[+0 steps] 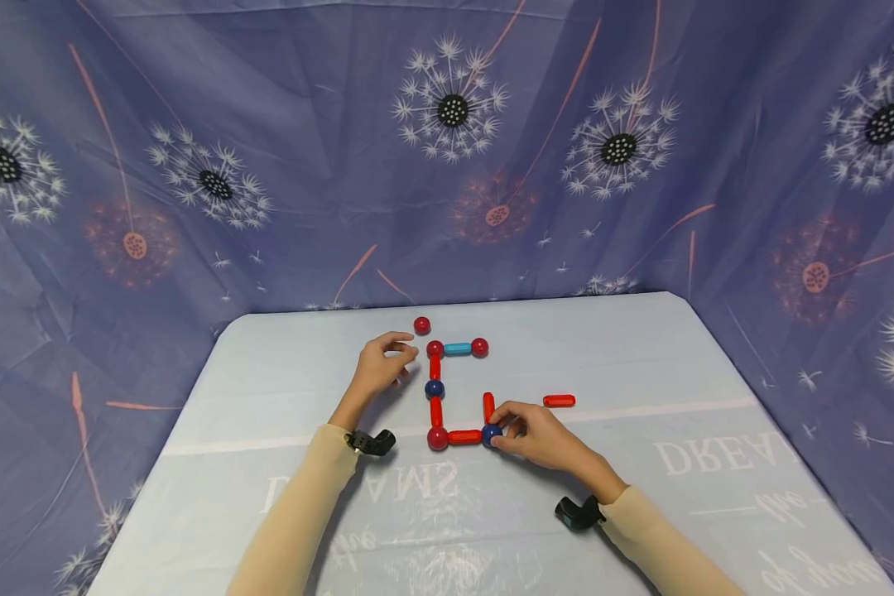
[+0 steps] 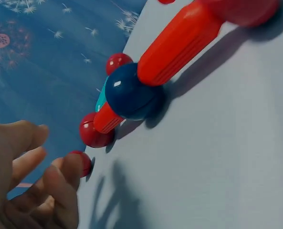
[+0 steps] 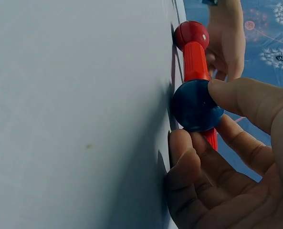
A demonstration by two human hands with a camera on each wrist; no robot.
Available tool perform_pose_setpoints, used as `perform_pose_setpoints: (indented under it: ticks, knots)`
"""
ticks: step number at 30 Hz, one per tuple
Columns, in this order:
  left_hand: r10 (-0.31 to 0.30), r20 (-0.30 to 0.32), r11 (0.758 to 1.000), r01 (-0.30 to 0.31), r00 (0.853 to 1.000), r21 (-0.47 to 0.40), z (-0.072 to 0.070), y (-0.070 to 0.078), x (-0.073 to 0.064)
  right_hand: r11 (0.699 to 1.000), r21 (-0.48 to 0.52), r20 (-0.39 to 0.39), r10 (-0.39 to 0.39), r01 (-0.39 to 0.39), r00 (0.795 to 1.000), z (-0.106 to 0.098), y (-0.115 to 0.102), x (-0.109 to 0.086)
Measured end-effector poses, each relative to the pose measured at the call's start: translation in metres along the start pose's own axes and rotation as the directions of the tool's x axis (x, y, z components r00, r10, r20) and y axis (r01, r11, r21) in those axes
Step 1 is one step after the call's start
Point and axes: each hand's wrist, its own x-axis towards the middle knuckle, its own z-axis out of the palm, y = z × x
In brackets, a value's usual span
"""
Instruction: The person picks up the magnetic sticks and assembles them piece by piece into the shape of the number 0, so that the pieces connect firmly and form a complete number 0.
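Observation:
My right hand (image 1: 534, 434) pinches a blue ball (image 3: 197, 106) between thumb and fingers at the near right corner of a chain of rods and balls. From that ball a red rod (image 1: 465, 437) runs left to a red ball (image 1: 437, 439), and another red rod (image 1: 488, 407) points away. The chain's left side has two red rods with a blue ball (image 1: 434, 389) between them, ending at a red ball (image 1: 435, 348). A light blue rod (image 1: 458, 349) links that to another red ball (image 1: 480, 347). Left of the chain, my left hand (image 1: 384, 364) hovers with loosely bent fingers, holding nothing.
A loose red ball (image 1: 421, 325) lies beyond the left hand, near the table's far edge. To the right of the chain lies a loose red rod (image 1: 559, 401). The white-covered table (image 1: 603, 348) meets a purple dandelion-print cloth (image 1: 328, 165) at the back.

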Motion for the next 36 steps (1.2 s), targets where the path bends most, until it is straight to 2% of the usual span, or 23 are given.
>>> perform_pose_setpoints:
  ticks: [5, 11, 15, 22, 30, 36]
  knots:
    - [0.007, -0.085, 1.000, -0.009, 0.996, -0.030, 0.005, 0.001, 0.020, 1.000, 0.003, -0.002, 0.007, -0.007, 1.000, 0.000, 0.000, 0.000]
    - [-0.004, -0.124, 0.998, -0.003, 0.992, -0.056, 0.007, -0.006, 0.038, 1.000, 0.019, 0.001, 0.008, -0.008, 1.000, 0.003, 0.001, 0.002]
    - [-0.009, -0.139, 0.999, 0.003, 0.990, -0.044, 0.009, -0.011, 0.046, 1.000, 0.024, 0.006, 0.010, -0.010, 1.000, 0.004, 0.003, 0.004]
    - [-0.003, -0.080, 0.999, 0.006, 0.997, 0.032, 0.018, -0.016, 0.053, 0.999, 0.031, -0.001, 0.024, -0.024, 1.000, 0.002, 0.007, 0.002]
    - [0.054, -0.112, 0.980, -0.031, 0.992, 0.199, 0.025, -0.012, 0.057, 0.999, 0.045, 0.003, 0.018, -0.018, 1.000, 0.000, 0.008, 0.002]
    - [0.033, -0.126, 0.976, -0.005, 0.992, 0.218, 0.028, -0.008, 0.057, 0.999, 0.032, -0.002, 0.013, -0.013, 1.000, 0.000, 0.007, 0.001]
